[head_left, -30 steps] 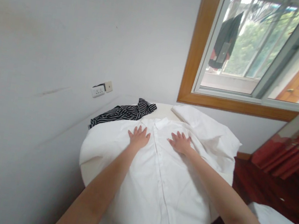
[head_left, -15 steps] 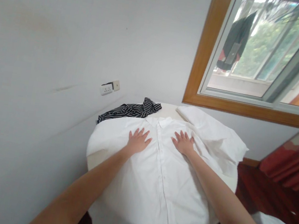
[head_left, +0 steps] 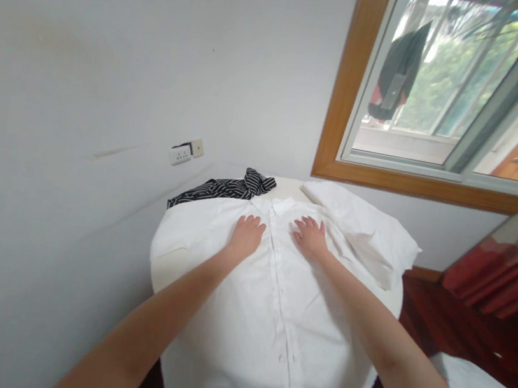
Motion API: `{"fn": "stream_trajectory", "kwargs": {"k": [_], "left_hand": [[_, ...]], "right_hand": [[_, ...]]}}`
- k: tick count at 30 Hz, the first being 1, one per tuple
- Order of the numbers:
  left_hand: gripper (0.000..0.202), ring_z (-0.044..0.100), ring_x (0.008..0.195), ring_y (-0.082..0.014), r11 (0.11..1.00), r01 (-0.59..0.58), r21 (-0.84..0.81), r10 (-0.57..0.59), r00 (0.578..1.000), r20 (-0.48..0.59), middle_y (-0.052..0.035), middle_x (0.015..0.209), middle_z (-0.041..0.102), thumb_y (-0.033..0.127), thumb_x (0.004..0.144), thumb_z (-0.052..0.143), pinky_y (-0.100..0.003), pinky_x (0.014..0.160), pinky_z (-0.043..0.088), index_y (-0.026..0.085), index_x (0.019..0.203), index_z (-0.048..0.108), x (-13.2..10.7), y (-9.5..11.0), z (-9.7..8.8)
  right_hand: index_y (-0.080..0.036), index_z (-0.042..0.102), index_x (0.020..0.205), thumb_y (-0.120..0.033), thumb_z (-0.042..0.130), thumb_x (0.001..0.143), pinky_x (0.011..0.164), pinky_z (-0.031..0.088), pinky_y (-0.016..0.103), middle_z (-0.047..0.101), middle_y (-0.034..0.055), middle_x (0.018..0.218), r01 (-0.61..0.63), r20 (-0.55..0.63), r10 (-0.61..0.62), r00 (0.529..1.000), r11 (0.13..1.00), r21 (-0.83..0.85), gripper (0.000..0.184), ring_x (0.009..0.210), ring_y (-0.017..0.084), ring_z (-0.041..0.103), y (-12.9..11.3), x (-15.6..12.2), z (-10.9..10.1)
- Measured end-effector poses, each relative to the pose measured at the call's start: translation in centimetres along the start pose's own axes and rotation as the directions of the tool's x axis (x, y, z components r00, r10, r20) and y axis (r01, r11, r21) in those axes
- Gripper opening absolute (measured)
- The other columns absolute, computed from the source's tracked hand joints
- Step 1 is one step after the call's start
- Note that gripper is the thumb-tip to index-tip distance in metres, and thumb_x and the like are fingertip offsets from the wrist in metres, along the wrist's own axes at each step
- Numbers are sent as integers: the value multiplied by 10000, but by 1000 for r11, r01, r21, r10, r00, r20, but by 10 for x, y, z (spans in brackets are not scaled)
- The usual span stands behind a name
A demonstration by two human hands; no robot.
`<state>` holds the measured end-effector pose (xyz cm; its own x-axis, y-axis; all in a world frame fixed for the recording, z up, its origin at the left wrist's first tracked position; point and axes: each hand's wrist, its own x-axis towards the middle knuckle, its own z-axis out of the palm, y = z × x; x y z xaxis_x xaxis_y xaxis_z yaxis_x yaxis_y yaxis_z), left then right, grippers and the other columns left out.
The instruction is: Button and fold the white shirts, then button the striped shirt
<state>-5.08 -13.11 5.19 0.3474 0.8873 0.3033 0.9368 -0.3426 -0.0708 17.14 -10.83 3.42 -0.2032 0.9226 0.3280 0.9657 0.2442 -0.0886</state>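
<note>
A white button-up shirt (head_left: 272,305) lies spread face up over a round table (head_left: 166,268), its collar pointing away from me. My left hand (head_left: 247,233) rests flat on the shirt's chest just left of the button line, fingers together and stretched out. On the other side of the buttons my right hand (head_left: 309,236) presses flat too, fingers slightly spread. Neither hand holds anything. One sleeve of the shirt is bunched up at the right (head_left: 369,235).
A black-and-white striped garment (head_left: 224,188) lies at the table's far left edge by the wall. A wall socket (head_left: 182,152) sits above it. A wood-framed window (head_left: 344,103) is at the back right, a red curtain (head_left: 502,279) and dark floor to the right.
Both hands have slid a little up the shirt toward the collar and closer to the button line. The left hand's fingers have drawn together.
</note>
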Motion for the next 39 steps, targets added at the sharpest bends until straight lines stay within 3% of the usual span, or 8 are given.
{"fn": "stream_trajectory", "kwargs": {"k": [5,9,13,18,25,29,33,39], "left_hand": [[327,609,947,-216,994,41,-106,-26,991,135,-105,982,665,268,943,332,-324,803,450,176,996,641,-2,23,-21],[374,631,876,-213,990,30,-141,-1,979,202,-109,921,675,295,968,278,-322,770,451,156,952,625,-5,26,-6],[280,609,911,-196,969,-77,-236,122,976,182,-89,947,650,280,953,335,-309,822,437,165,957,590,-10,20,7],[215,581,916,-188,939,-120,-323,179,971,158,-76,947,610,231,925,376,-307,855,431,171,942,581,-14,13,4],[134,574,931,-179,900,-147,-411,244,950,194,-52,946,589,248,885,483,-298,876,436,186,965,571,-18,14,-4],[125,575,926,-179,900,-138,-413,237,951,199,-55,960,590,226,877,490,-295,857,438,183,967,565,-19,15,-3],[130,577,909,-185,920,-122,-373,210,956,203,-57,944,598,255,901,459,-303,837,435,185,941,561,-19,18,-1],[182,583,897,-189,939,-142,-314,208,960,187,-58,920,621,249,931,386,-305,823,431,181,938,555,-18,21,2]], "right_hand": [[-221,662,1076,-262,451,909,848,404,261,648,69,1042,141,41,-150,988,975,171,272,981,175,571,-32,-27,-14],[-193,696,947,-268,500,884,814,396,263,649,74,920,157,5,-162,987,964,215,219,912,184,560,-45,-42,-9],[-171,707,848,-236,518,875,821,393,268,639,65,844,148,-28,-146,989,944,296,202,858,173,553,-40,-40,-3],[-198,723,916,-141,579,804,854,395,277,631,50,909,245,-54,-244,968,881,405,191,890,166,547,-30,-40,-1],[-218,714,954,-156,596,805,840,409,305,627,50,957,265,-1,-290,957,872,412,199,905,179,543,-32,-48,-8],[-200,700,919,-247,615,835,848,404,311,637,54,950,240,22,-276,961,871,428,129,904,182,549,-36,-49,-14],[-178,672,929,-389,682,790,847,400,318,624,66,946,184,48,-216,975,912,367,253,925,202,537,-43,-51,-17],[-167,653,920,-382,674,778,855,390,330,606,76,961,116,77,-140,987,959,260,259,956,224,508,-56,-52,-16]]}}
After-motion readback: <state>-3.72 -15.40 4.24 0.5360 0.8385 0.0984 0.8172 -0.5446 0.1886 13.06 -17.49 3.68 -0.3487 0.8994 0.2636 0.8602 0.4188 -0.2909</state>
